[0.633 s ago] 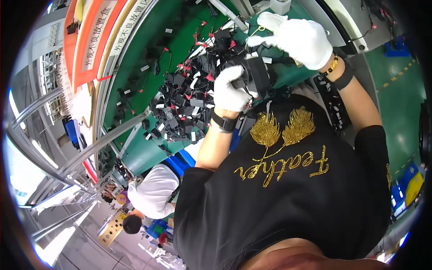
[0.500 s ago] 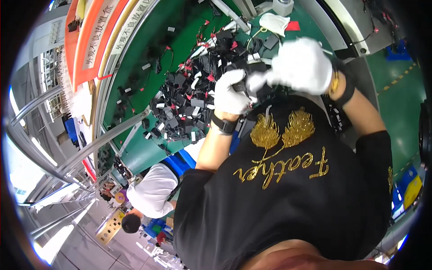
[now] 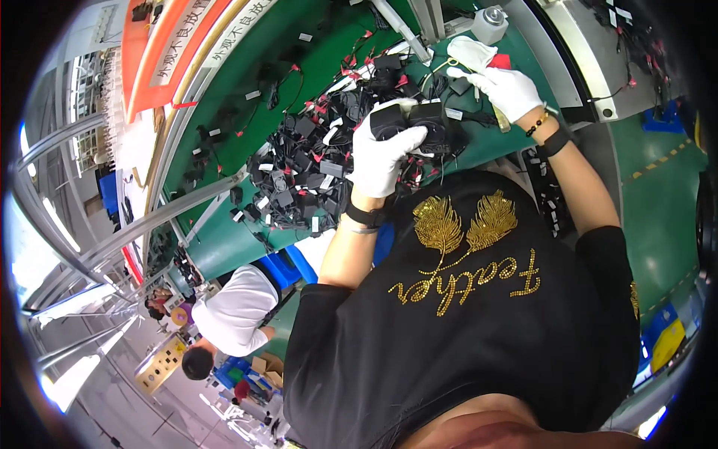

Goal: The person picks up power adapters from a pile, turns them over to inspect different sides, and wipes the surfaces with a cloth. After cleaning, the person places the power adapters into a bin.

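Observation:
My left hand (image 3: 379,159), in a white glove, is closed around a pair of black power adapters (image 3: 407,118) held side by side over the heap. My right hand (image 3: 508,93), also gloved, is off to the right with its fingers stretched out and nothing visible in them. Just beyond its fingers lies a crumpled white cloth (image 3: 471,54) beside a red piece (image 3: 499,61). A large pile of black adapters and cables (image 3: 310,161), with red and white tags among them, spreads over the green table (image 3: 258,78).
A metal post (image 3: 400,30) rises at the table's far side, near a small white device (image 3: 490,24). Orange label strips (image 3: 161,56) line the left. A conveyor-like black surface with more cables (image 3: 613,37) stands at the far right. Another person (image 3: 235,310) works at lower left.
My right hand has moved away from my left hand, to the right and up toward the white cloth. My left hand has turned, and the adapters in it now show.

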The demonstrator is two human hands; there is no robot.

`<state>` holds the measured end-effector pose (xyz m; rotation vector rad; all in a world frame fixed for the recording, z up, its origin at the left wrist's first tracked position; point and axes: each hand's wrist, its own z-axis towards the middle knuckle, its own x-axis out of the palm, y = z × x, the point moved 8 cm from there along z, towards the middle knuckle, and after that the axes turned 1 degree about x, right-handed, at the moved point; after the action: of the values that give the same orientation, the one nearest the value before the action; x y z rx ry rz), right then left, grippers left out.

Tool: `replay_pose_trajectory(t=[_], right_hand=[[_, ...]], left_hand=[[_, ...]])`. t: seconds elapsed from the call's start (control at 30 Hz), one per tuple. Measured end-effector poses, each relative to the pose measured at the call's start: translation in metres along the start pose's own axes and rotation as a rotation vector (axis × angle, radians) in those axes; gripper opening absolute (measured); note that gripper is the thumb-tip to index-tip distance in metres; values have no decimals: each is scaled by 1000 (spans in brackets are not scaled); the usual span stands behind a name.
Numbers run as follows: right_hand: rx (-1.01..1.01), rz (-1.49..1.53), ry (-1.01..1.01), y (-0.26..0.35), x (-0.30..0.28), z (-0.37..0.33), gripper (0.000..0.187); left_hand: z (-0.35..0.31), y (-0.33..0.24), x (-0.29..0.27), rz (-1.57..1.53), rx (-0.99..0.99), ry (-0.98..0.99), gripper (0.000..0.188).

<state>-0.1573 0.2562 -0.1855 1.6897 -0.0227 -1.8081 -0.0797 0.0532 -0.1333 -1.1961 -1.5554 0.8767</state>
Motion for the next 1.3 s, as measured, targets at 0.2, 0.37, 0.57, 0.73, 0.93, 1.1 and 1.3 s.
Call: replay_pose_trajectory(t=[0.2, 0.37, 0.57, 0.73, 0.93, 1.1, 1.3], right_hand=[[-345, 230, -315, 75, -47, -19, 15], [-339, -149, 13, 73, -17, -27, 30], [-432, 198, -249, 103, -69, -19, 30], [-290, -149, -19, 50, -29, -30, 30], [-403, 54, -6, 119, -46, 3, 26], [42, -142, 283, 16, 25, 1, 20], [56, 387, -111, 54, 9, 15, 55]], left_hand=[[-2, -22, -12, 329, 221, -132, 38], [-10, -37, -16, 499, 360, -276, 37], [-6, -35, -1, 622, 367, -201, 43], [5, -23, -2, 575, 307, -212, 40], [-3, -27, 14, 602, 336, -105, 33], [-4, -8, -22, 614, 237, -200, 42], [10, -5, -34, 214, 211, -256, 39]])
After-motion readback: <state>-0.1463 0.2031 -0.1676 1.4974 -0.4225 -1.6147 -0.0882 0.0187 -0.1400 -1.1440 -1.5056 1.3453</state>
